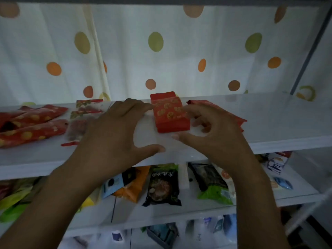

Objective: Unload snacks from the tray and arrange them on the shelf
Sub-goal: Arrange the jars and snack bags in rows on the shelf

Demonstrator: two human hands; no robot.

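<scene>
A red snack pack (170,115) with orange print lies flat in the middle of the white upper shelf (278,123). My left hand (115,133) is spread open beside it, fingertips touching its upper left corner. My right hand (213,130) curls around the pack's right edge, with the thumb just below its front corner. Another red pack (231,114) lies partly hidden behind my right hand. Long red packs with yellow dots (34,124) and clear packs with red filling (84,112) lie on the shelf's left part. No tray is in view.
A dotted white curtain (161,51) hangs behind the shelf. The lower shelf (294,194) holds several snack bags, among them a black one (164,186), an orange one (134,187) and a green-white one (215,187). A grey post (309,51) stands at the right.
</scene>
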